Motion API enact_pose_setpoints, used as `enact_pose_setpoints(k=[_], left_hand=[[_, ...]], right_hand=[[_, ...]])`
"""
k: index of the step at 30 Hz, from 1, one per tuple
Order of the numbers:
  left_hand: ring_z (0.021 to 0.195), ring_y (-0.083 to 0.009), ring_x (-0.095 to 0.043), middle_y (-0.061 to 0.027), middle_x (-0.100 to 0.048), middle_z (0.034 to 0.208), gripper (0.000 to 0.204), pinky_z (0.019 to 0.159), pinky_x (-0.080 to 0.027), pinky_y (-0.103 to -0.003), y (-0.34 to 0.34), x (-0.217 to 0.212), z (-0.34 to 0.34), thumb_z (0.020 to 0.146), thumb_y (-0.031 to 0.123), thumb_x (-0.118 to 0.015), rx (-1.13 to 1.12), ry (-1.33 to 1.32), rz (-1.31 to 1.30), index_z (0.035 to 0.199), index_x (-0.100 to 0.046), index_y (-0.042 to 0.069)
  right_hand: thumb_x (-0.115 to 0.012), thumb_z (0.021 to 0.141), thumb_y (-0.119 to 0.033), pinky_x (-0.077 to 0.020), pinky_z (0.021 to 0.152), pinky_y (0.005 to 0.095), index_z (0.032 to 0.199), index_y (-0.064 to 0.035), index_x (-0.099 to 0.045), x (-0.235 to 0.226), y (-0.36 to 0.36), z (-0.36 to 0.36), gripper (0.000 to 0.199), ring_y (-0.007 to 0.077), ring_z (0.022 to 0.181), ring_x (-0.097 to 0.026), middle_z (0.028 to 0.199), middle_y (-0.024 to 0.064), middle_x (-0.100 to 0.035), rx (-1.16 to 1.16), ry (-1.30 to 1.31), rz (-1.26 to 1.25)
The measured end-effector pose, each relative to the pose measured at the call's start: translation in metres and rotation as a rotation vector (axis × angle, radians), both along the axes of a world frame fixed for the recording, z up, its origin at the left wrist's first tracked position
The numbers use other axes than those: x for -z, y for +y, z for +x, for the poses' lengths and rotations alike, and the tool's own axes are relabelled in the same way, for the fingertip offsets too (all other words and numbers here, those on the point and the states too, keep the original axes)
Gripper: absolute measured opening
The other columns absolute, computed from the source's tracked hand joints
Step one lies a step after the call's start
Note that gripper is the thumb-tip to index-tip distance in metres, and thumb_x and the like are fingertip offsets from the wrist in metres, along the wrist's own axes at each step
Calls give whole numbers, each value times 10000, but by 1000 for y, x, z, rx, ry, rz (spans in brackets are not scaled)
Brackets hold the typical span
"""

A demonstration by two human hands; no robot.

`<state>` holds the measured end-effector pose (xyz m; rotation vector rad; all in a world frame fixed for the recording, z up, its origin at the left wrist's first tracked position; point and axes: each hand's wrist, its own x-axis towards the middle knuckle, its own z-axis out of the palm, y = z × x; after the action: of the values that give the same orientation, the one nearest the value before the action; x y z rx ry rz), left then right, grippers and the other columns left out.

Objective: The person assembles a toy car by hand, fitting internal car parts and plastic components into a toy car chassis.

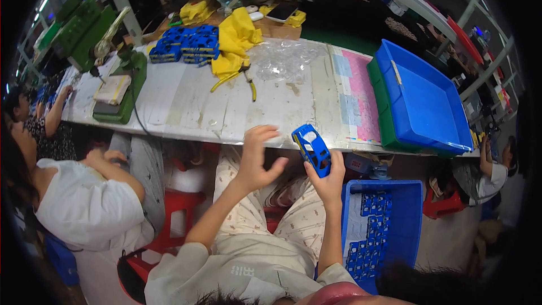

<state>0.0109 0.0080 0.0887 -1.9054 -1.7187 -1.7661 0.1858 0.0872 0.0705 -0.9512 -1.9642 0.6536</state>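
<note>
Shows pale block-like characters [243, 270] printed on the front of the light shirt [186, 274], too unclear to read; offers nothing legible elsewhere in view.

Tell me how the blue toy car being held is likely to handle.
The blue toy car is probably stiff: gripped near one end by the right hand, it shows no sag. It's likely light, since its window openings suggest a hollow shell. Its glossy surface may be slightly slippery.

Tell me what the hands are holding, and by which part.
The right hand holds a blue toy car by its near end; the left hand holds nothing.
</note>
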Motion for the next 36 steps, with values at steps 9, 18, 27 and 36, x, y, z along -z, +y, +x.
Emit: enact_pose_setpoints(k=[9,18,27,36], left_hand=[[1118,-302,-383,-162,-453,1137,545,961,-257,-418,110,55,-41,740,402,-554,122,441,-157,1111,-445,19],[832,-303,-482,-151,-507,859,560,774,-376,-346,114,41,-46,633,458,-670,161,583,-176,892,-493,-6],[836,-303,-521,-173,-531,894,521,743,-408,-355,67,1,-147,720,402,-640,-337,82,-227,966,-490,-32],[899,-350,-508,-192,-544,958,527,765,-407,-403,151,-53,-379,742,428,-591,-491,767,-319,1019,-491,-8]], right_hand=[[-675,637,-191,-334,883,401,1019,29,-498,11,61,-39,475,355,1014,-425,1041,178,-477,-94,-195,306],[-417,861,-258,-235,996,359,1234,8,-380,22,58,3,459,298,1185,-349,1269,182,-384,-161,87,29],[-432,845,-244,-269,943,392,1080,-18,-518,56,81,-34,337,301,1111,-403,1139,147,-493,64,-108,174],[-516,708,-191,-321,894,386,1032,-32,-540,56,81,-44,362,284,1051,-455,1079,115,-536,238,-145,369]])
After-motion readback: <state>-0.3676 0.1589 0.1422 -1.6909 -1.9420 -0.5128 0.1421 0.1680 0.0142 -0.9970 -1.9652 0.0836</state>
